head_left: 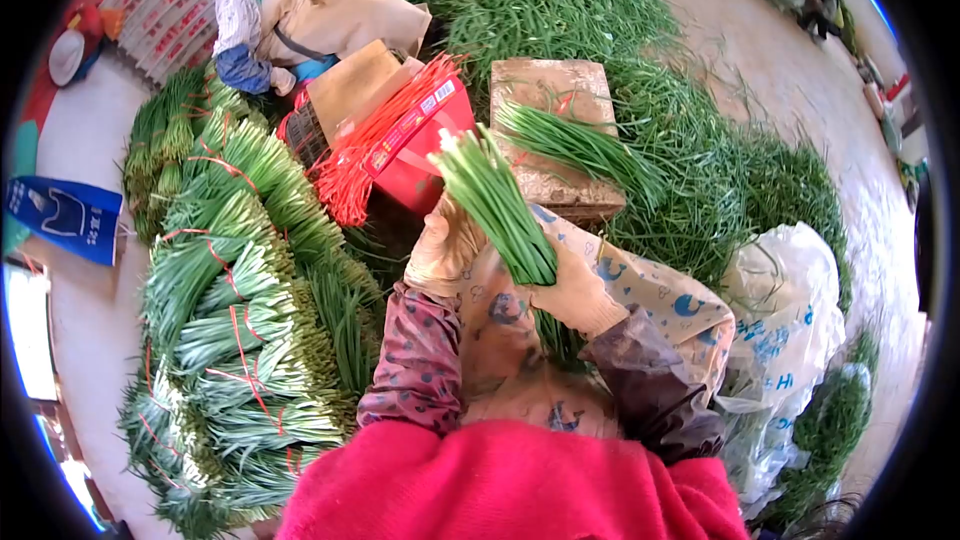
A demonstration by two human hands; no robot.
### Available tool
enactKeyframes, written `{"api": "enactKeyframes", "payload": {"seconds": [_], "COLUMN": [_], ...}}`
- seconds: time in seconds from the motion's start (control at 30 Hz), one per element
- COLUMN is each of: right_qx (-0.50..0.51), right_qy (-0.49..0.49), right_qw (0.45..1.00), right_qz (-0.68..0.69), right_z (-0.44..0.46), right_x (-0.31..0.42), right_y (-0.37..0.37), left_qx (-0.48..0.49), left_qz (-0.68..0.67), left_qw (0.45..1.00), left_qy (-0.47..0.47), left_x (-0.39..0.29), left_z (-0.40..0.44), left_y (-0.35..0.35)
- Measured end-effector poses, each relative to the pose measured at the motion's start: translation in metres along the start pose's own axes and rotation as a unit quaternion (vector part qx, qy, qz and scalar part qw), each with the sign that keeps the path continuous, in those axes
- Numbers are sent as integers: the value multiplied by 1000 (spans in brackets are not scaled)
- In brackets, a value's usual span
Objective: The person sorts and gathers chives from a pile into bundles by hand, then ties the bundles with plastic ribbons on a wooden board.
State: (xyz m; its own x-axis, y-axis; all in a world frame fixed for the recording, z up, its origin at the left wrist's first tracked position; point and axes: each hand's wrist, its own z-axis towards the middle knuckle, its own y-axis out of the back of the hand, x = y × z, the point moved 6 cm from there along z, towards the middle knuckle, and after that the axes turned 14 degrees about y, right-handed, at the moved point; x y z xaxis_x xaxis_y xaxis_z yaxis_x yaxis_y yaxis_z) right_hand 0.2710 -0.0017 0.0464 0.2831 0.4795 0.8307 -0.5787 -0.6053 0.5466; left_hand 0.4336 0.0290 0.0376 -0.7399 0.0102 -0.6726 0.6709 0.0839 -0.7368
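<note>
A bunch of long green chives (500,205) with pale cut ends slants up to the left in front of my body. My gloved right hand (578,290) is closed around its lower part, and the leafy tips (560,340) hang below that hand. At the left side of the bunch is my gloved left hand (440,248), thumb up and apart from the bunch. Its fingers reach partly behind the stalks, so their tips are hidden. Ahead, another loose bunch of chives (580,152) lies across a patterned box (548,85). A printed apron (650,290) covers my lap.
Tied chive bundles (250,340) are stacked at the left. Red ties (390,125) drape over a red container (440,145). Loose chives (560,0) heap behind and right of the box. Plastic bags (785,310) lie at right. A co-worker (265,10) sits at upper left.
</note>
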Motion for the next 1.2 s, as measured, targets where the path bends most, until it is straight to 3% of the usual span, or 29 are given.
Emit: {"api": "enactKeyframes", "payload": {"seconds": [0.03, 0.07, 0.1, 0.17, 0.23, 0.3, 0.37, 0.43, 0.5, 0.53, 0.57, 0.63, 0.7, 0.73, 0.9, 0.97, 1.03, 1.1, 1.17, 1.2], "right_qx": [6, 50, 90, 121, 148, 154, 144, 170, 229, 258, 204, 73, -5, -64, -129, -201, -208, -321, -502, -540], "right_qy": [5, -45, -94, -100, -133, -128, -184, -179, -131, -28, 39, -25, -72, -94, -82, -69, -94, -189, -141, -87], "right_qw": [1000, 978, 908, 895, 797, 782, 732, 748, 873, 925, 966, 997, 982, 974, 968, 949, 944, 905, 807, 816], "right_qz": [-7, 200, 397, 418, 570, 591, 640, 616, 411, 276, 151, 16, 173, 194, 200, 233, 240, 204, 276, 188], "right_z": [-1, -4, -7, -10, -19, -24, -31, -34, -32, -24, -20, -11, 0, 6, 22, 20, 14, 2, -11, -15], "right_x": [-4, -9, -9, -12, -4, -4, -4, -19, -38, -33, -43, -46, -41, -17, -39, -42, -36, -47, -81, -97], "right_y": [2, -6, -15, -19, -32, -40, -42, -38, -26, -7, 12, 54, 74, 85, 68, 66, 71, 96, 144, 172], "left_qx": [1, 14, 27, 51, 143, 135, 90, 48, 65, 67, 54, 46, 5, -1, 31, 17, -17, -49, -89, -92], "left_qz": [0, -6, -11, -5, -60, -79, -103, -131, -138, -140, -111, -84, -40, -19, 3, -5, 12, 30, 12, 19], "left_qw": [1000, 1000, 998, 995, 983, 983, 983, 976, 977, 977, 982, 985, 982, 981, 975, 982, 979, 976, 970, 970], "left_qy": [-8, 22, 54, 88, 94, 99, 126, 169, 146, 148, 145, 146, 185, 194, 221, 190, 202, 208, 224, 222], "left_x": [5, 14, 22, 32, 44, 52, 61, 62, 58, 58, 58, 60, 68, 71, 79, 74, 79, 81, 83, 82], "left_z": [2, 2, 2, -5, 4, 2, 1, -4, -1, 1, 3, 5, 9, 10, 18, 19, 18, 19, 15, 14], "left_y": [1, -2, -5, -15, -31, -31, -24, -20, -26, -26, -24, -23, -22, -25, -43, -48, -37, -26, -14, -14]}}
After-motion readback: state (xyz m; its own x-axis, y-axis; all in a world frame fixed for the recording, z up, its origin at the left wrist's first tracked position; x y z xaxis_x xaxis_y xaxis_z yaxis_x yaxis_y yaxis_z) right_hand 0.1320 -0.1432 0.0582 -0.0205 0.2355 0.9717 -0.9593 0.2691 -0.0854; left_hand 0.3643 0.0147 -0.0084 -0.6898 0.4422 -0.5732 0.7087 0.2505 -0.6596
